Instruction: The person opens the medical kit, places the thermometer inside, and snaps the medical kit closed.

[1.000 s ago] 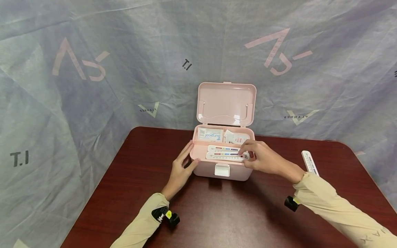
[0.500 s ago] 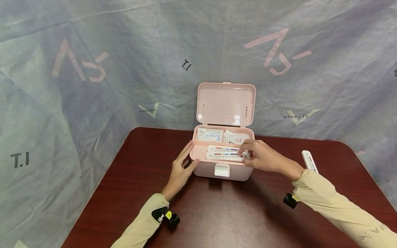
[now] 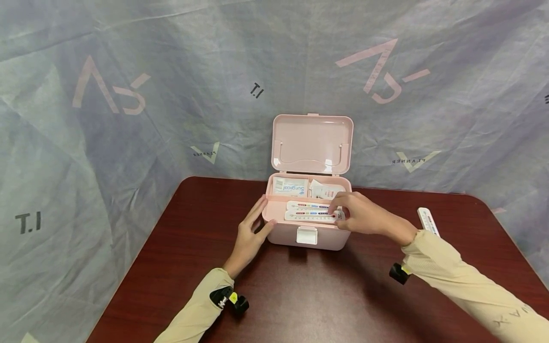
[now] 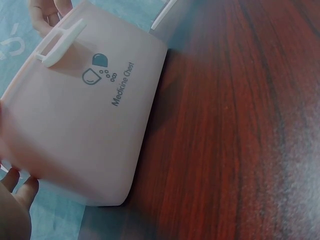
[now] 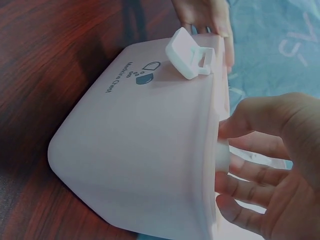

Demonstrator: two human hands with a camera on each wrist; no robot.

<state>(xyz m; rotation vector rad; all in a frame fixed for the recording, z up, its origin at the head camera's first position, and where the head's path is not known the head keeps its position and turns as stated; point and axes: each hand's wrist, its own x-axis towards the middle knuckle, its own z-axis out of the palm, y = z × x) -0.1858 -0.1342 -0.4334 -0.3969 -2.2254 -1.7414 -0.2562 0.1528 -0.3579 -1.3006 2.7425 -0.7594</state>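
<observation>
A pink medicine chest (image 3: 330,241) stands with its lid (image 3: 312,143) raised. My left hand (image 3: 249,238) rests on its left front corner, fingers fairly straight along the side, thumb at the front rim. Two white strip-shaped thermometers lie in the front compartment: a rear thermometer (image 3: 296,205) and a front thermometer (image 3: 306,216). My right hand (image 3: 364,215) pinches the right end of the front one between thumb and fingers. In the right wrist view, a white end (image 5: 222,156) shows between the fingers at the rim.
A packet marked "Surgical" (image 3: 290,186) and white packets (image 3: 328,191) fill the rear compartments. A white latch (image 3: 307,235) hangs on the front. Another thermometer (image 3: 427,221) lies on the dark red table (image 3: 206,224) at right, partly behind the right sleeve. A grey printed cloth (image 3: 171,95) hangs behind.
My right wrist and forearm have shifted slightly up and to the left, while the fingertips stay on the front thermometer. The left hand and the chest have not visibly moved.
</observation>
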